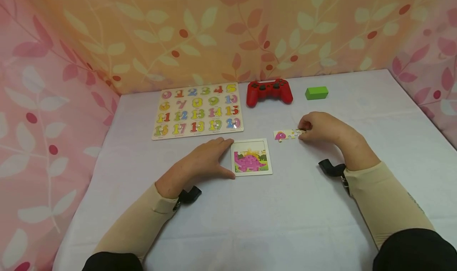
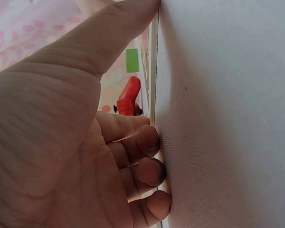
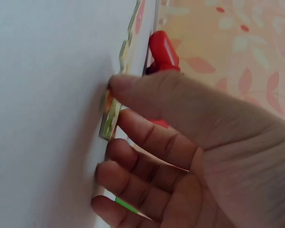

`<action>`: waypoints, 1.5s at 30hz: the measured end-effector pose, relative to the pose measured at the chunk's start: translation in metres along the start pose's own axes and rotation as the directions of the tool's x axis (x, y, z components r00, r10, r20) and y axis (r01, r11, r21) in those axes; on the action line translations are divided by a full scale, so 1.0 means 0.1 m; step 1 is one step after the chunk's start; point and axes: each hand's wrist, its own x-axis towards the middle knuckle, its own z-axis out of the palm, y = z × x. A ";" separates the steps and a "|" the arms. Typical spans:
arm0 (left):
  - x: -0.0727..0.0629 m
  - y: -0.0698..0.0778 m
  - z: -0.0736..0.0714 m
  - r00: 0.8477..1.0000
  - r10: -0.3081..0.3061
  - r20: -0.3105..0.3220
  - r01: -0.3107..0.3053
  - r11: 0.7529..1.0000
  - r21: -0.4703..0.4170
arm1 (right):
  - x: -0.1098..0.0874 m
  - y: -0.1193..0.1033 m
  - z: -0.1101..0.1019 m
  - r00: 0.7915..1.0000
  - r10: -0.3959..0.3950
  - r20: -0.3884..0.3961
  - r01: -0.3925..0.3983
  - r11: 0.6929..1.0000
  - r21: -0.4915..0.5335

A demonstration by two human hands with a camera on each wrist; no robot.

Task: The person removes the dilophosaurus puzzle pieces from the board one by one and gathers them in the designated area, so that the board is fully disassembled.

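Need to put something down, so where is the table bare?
Free: the white cloth between the sleeves, nearer than the puzzle frame; also right of the green block. Crowded: between left hand and right hand, with frame and puzzle strip; beyond, number board and red controller.

Head view: right end of the puzzle strip (image 1: 281, 135) covered by the fingers (image 1: 304, 125) of the right hand (image 1: 326, 132); captions on the number board (image 1: 206, 113) too small to read (so too the print on the right tan sleeve (image 1: 389, 201)). Near part of the counter (image 1: 257, 223) cut off below. Left wrist view: left hand (image 2: 71, 123) cropped at left, framed puzzle (image 1: 250, 162) edge-on, picture untellable. Right wrist view: strip cropped at top; green block (image 1: 316, 93) mostly hidden, red controller (image 1: 269, 91) partly so.
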 end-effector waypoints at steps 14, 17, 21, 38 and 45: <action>0.00 0.01 -0.01 1.000 0.002 0.001 -0.002 1.000 -0.001 | 0.06 0.06 0.06 0.998 -0.029 -0.056 0.031 0.999 0.038; 0.00 0.01 -0.02 1.000 0.005 -0.003 -0.005 1.000 0.007 | 0.05 0.04 0.04 0.998 -0.020 -0.055 0.022 0.999 0.035; 0.01 0.00 -0.02 1.000 0.005 -0.003 -0.005 1.000 0.011 | 0.03 -0.01 0.02 0.999 0.018 -0.037 -0.017 0.999 0.039; 0.00 0.00 -0.01 1.000 -0.014 0.003 0.014 1.000 -0.002 | 0.02 -0.02 0.02 0.999 0.036 -0.022 -0.035 0.999 0.035; 0.00 0.01 -0.01 1.000 -0.006 0.006 0.006 1.000 -0.014 | 0.03 -0.03 0.02 1.000 -0.003 -0.004 0.003 1.000 -0.017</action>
